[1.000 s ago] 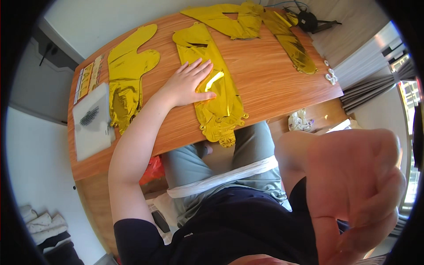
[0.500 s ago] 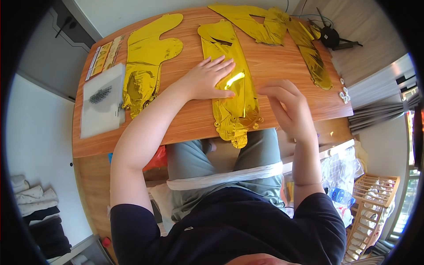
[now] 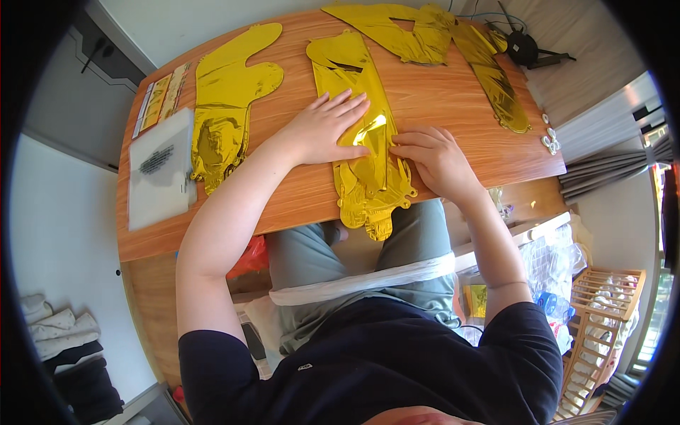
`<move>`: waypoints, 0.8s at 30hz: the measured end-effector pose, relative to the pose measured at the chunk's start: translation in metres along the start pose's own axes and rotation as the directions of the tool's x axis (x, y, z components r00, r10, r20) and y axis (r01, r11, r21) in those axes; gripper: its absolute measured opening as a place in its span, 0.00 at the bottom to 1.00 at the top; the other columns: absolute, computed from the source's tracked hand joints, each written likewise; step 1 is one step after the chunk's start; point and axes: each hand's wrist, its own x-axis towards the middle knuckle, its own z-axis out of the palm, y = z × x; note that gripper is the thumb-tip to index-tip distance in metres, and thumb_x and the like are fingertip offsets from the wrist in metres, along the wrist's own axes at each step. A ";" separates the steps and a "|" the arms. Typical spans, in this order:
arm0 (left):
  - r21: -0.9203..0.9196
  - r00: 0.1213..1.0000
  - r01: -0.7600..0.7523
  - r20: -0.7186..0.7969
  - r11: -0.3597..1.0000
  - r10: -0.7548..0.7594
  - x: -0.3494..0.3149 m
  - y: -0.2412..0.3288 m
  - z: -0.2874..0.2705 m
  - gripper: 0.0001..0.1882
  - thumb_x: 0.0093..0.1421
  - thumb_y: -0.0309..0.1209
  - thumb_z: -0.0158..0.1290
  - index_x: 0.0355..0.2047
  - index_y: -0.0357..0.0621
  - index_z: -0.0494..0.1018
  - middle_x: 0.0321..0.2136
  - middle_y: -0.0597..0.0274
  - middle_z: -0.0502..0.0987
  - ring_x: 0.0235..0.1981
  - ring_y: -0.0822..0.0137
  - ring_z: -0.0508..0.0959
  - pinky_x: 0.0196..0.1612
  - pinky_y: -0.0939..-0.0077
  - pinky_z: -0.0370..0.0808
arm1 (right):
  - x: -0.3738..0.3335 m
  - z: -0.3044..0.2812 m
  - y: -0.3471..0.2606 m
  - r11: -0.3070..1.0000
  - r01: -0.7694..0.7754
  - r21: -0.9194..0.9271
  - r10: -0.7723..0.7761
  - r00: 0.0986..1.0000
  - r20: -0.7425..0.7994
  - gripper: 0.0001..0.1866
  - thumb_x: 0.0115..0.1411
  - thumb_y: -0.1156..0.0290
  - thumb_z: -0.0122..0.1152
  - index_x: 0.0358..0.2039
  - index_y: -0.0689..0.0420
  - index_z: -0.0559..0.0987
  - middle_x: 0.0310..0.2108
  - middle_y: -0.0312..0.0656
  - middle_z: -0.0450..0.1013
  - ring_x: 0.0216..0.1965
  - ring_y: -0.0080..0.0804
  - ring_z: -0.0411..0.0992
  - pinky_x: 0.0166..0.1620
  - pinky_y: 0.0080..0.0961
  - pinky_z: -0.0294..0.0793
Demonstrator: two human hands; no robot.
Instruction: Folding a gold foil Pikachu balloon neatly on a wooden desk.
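Note:
A flat gold foil balloon (image 3: 347, 92) lies lengthwise in front of me, its crumpled near end hanging past the table's front edge. My left hand (image 3: 327, 131) is spread open on its middle and presses it down, thumb pointing right. At the balloon's right edge, the slightly bent fingers of my right hand (image 3: 435, 157) touch the foil; the thumb is hidden. Between the hands the foil stands in a shiny crease. Another gold foil balloon (image 3: 230, 88), with a rounded side lobe, lies to the left.
More gold foil (image 3: 397, 32) lies along the far right of the wooden table (image 3: 287, 202). A black device with arms (image 3: 523, 48) stands behind it, with small white rings (image 3: 550, 142) at the right edge. At left are a translucent plastic sheet (image 3: 161, 177) and a printed card (image 3: 161, 99).
My right hand has come left and down from above the table onto the balloon's right edge. The left hand stays in place on the foil. The view has shifted slightly.

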 end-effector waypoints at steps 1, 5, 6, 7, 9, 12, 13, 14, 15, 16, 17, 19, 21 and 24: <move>0.017 1.000 -0.014 0.015 1.000 0.014 -0.001 0.002 0.000 0.55 0.63 0.74 0.41 0.76 0.46 0.49 0.77 0.55 0.49 0.78 0.54 0.46 0.77 0.52 0.44 | -0.002 -0.001 -0.001 1.000 0.007 0.000 -0.007 1.000 0.005 0.16 0.55 0.80 0.60 0.43 0.53 0.86 0.51 0.38 0.80 0.56 0.41 0.75 0.57 0.39 0.71; 0.024 0.998 -0.040 0.041 0.999 0.039 -0.006 0.012 -0.001 0.55 0.63 0.74 0.42 0.76 0.46 0.49 0.77 0.56 0.49 0.78 0.54 0.46 0.77 0.51 0.44 | -0.015 -0.007 -0.005 0.999 0.036 0.011 -0.036 0.999 -0.003 0.16 0.55 0.79 0.61 0.44 0.53 0.86 0.51 0.38 0.80 0.56 0.40 0.75 0.57 0.39 0.72; 0.027 0.998 -0.039 0.040 0.999 0.038 -0.007 0.015 -0.001 0.55 0.63 0.74 0.42 0.76 0.46 0.49 0.77 0.56 0.49 0.78 0.54 0.46 0.77 0.51 0.44 | -0.020 -0.008 -0.006 0.999 0.025 0.025 -0.025 1.000 0.007 0.16 0.55 0.79 0.62 0.44 0.53 0.86 0.51 0.39 0.80 0.56 0.41 0.75 0.57 0.39 0.72; 0.022 0.998 -0.050 0.050 0.999 0.048 -0.008 0.018 -0.002 0.55 0.63 0.73 0.42 0.76 0.45 0.49 0.77 0.56 0.49 0.78 0.54 0.46 0.77 0.51 0.44 | -0.024 -0.009 -0.007 0.999 0.014 0.039 -0.014 1.000 0.016 0.17 0.55 0.79 0.62 0.45 0.53 0.85 0.51 0.39 0.80 0.56 0.41 0.75 0.57 0.39 0.72; 0.019 0.997 -0.057 0.062 0.998 0.055 -0.010 0.023 -0.002 0.55 0.63 0.73 0.42 0.76 0.45 0.49 0.77 0.56 0.49 0.78 0.54 0.46 0.77 0.50 0.45 | -0.031 -0.013 -0.012 0.999 0.005 0.052 -0.007 0.999 0.032 0.17 0.55 0.78 0.62 0.46 0.53 0.85 0.51 0.40 0.80 0.57 0.42 0.75 0.58 0.40 0.72; 0.022 0.995 -0.068 0.071 0.997 0.066 -0.013 0.032 -0.003 0.55 0.63 0.72 0.43 0.76 0.44 0.48 0.77 0.56 0.48 0.78 0.54 0.46 0.77 0.50 0.45 | -0.041 -0.018 -0.015 0.998 0.010 0.062 -0.013 0.998 0.060 0.18 0.56 0.77 0.63 0.48 0.53 0.84 0.53 0.40 0.79 0.58 0.43 0.73 0.60 0.41 0.71; 0.020 0.994 -0.076 0.076 0.997 0.074 -0.014 0.035 -0.003 0.55 0.63 0.72 0.43 0.76 0.44 0.48 0.77 0.56 0.48 0.78 0.54 0.46 0.77 0.50 0.44 | -0.045 -0.019 -0.016 0.998 0.024 0.060 -0.028 0.997 0.072 0.19 0.56 0.76 0.65 0.50 0.54 0.83 0.55 0.41 0.78 0.60 0.44 0.72 0.61 0.41 0.70; 0.019 0.993 -0.082 0.081 0.996 0.081 -0.016 0.037 -0.003 0.55 0.63 0.72 0.43 0.76 0.44 0.47 0.77 0.55 0.48 0.78 0.53 0.45 0.77 0.50 0.44 | -0.048 -0.023 -0.019 0.998 0.027 0.064 -0.031 0.997 0.071 0.19 0.56 0.76 0.65 0.50 0.54 0.83 0.55 0.41 0.78 0.60 0.44 0.72 0.61 0.41 0.70; 0.021 0.994 -0.078 0.084 0.997 0.076 -0.017 0.040 -0.003 0.55 0.63 0.72 0.43 0.76 0.44 0.47 0.77 0.55 0.48 0.78 0.53 0.45 0.77 0.50 0.44 | -0.051 -0.028 -0.022 0.997 0.027 0.074 -0.035 0.994 0.108 0.21 0.56 0.73 0.67 0.52 0.54 0.82 0.57 0.41 0.76 0.61 0.45 0.71 0.62 0.42 0.69; 0.014 0.993 -0.085 0.083 0.996 0.083 -0.018 0.042 -0.003 0.55 0.63 0.72 0.43 0.76 0.44 0.47 0.77 0.55 0.48 0.78 0.53 0.45 0.77 0.49 0.44 | -0.053 -0.030 -0.025 0.996 0.028 0.083 -0.040 0.989 0.145 0.23 0.55 0.70 0.69 0.54 0.53 0.82 0.59 0.42 0.75 0.63 0.46 0.69 0.63 0.43 0.68; 0.007 0.992 -0.094 0.082 0.996 0.093 -0.018 0.046 -0.002 0.55 0.63 0.72 0.43 0.76 0.44 0.47 0.77 0.55 0.48 0.78 0.53 0.45 0.77 0.49 0.44 | -0.057 -0.032 -0.026 0.996 0.029 0.087 -0.042 0.989 0.145 0.23 0.55 0.70 0.69 0.54 0.53 0.82 0.59 0.42 0.75 0.63 0.46 0.69 0.63 0.43 0.68; 0.008 0.993 -0.090 0.077 0.996 0.089 -0.022 0.052 -0.001 0.55 0.63 0.72 0.43 0.76 0.44 0.47 0.77 0.54 0.48 0.78 0.52 0.45 0.77 0.49 0.44 | -0.063 -0.033 -0.027 0.995 0.039 0.095 -0.054 0.986 0.161 0.30 0.51 0.66 0.75 0.56 0.53 0.79 0.63 0.42 0.71 0.65 0.47 0.66 0.65 0.45 0.65; 0.011 0.994 -0.086 0.073 0.996 0.085 -0.025 0.057 0.001 0.55 0.63 0.72 0.43 0.76 0.44 0.48 0.77 0.54 0.48 0.78 0.52 0.45 0.77 0.49 0.44 | -0.066 -0.031 -0.025 0.993 0.070 0.097 -0.085 0.985 0.151 0.31 0.50 0.67 0.76 0.56 0.52 0.79 0.63 0.42 0.71 0.65 0.47 0.66 0.66 0.46 0.65; 0.025 0.996 -0.068 0.057 0.997 0.066 -0.030 0.061 0.001 0.55 0.63 0.72 0.44 0.76 0.45 0.48 0.77 0.54 0.49 0.78 0.52 0.46 0.77 0.49 0.44 | -0.066 -0.028 -0.023 0.989 0.137 0.048 -0.142 0.980 0.136 0.33 0.48 0.69 0.76 0.57 0.52 0.77 0.62 0.42 0.71 0.65 0.46 0.67 0.67 0.47 0.65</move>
